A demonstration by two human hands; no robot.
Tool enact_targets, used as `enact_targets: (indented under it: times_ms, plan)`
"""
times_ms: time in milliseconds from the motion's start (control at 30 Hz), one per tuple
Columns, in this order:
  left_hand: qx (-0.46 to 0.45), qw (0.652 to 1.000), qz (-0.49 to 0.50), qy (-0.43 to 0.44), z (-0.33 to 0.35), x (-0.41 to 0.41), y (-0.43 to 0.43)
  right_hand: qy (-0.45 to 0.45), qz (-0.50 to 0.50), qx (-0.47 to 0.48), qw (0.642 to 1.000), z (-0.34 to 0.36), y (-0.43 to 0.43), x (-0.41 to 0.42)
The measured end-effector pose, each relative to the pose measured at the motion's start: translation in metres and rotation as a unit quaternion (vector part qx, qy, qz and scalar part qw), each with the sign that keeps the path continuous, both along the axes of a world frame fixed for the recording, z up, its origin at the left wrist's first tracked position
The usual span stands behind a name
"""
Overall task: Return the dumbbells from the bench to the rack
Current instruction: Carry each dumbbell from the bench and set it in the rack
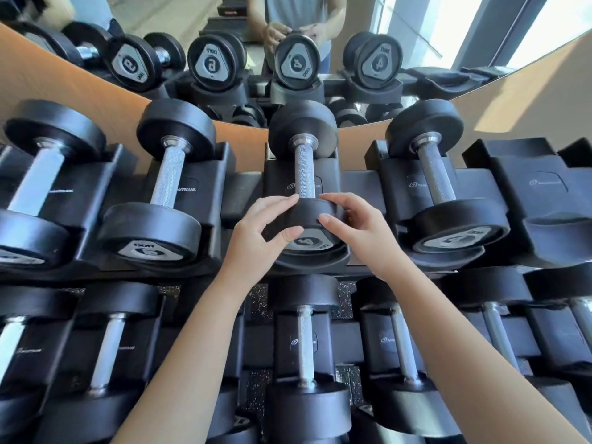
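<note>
Nearest the lens, the left forearm (192, 347) and right forearm (448, 331) reach up to the top tier of the rack (243, 193). Along that tier, left to right, a large dumbbell (35, 181) fills the first cradle. A dumbbell marked 6 (166, 177) fills the second, and the centre dumbbell (304, 168), marked 4, lies in the third. A second 4 dumbbell (432, 171) sits beside it, and an empty cradle (531, 187) stands at far right.

The left hand (256, 229) pinches the centre dumbbell's near head from the left, thumb on the end face and fingers curled over the rim. The right hand (358, 232) grips the same head from the right in matching fashion. The bar's long axis runs straight away from the person, with its far head toward the mirror (224, 14). Neither hand is nearer than the other.

The weight appears seated, so release looks like the next move. The cradles of the lower tier (304, 341) hold dumbbells too.
</note>
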State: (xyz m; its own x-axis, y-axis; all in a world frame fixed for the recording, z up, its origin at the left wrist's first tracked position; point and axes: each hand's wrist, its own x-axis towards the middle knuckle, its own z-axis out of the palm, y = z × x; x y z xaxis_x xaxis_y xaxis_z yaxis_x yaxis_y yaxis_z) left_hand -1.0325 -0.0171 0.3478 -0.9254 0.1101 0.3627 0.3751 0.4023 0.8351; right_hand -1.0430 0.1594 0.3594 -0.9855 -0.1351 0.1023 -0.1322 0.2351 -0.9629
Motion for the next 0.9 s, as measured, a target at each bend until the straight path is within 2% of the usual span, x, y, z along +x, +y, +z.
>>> enact_targets:
  times_ms: [167,300,367,467,600,700,800,900]
  plan:
    - [-0.052,0.997,0.039,0.039,0.001,0.000,0.005,0.000,0.014,0.014,1.000,-0.012,0.008,0.007]
    - [-0.035,0.997,0.059,0.041,-0.002,0.002,0.010,-0.011,-0.015,-0.024,1.000,-0.019,0.008,0.008]
    - [-0.002,0.997,0.068,0.027,-0.006,0.003,0.012,-0.003,-0.019,-0.027,0.999,-0.019,0.008,0.007]
    - [0.080,0.995,0.060,-0.020,-0.013,0.003,0.013,0.018,-0.030,0.027,0.999,-0.013,0.009,0.001]
    - [0.249,0.962,0.029,-0.105,-0.023,0.006,0.020,0.050,-0.040,0.126,0.990,-0.001,0.011,-0.004]
    - [0.300,0.944,0.006,-0.135,-0.031,0.008,0.015,0.069,-0.043,0.166,0.983,0.005,0.007,-0.003]
    - [0.248,0.959,0.003,-0.138,-0.027,0.005,-0.001,0.081,-0.036,0.171,0.981,0.003,0.000,-0.002]
    - [0.072,0.994,0.036,-0.076,-0.011,0.002,-0.012,0.092,-0.025,0.111,0.989,-0.006,0.004,0.000]
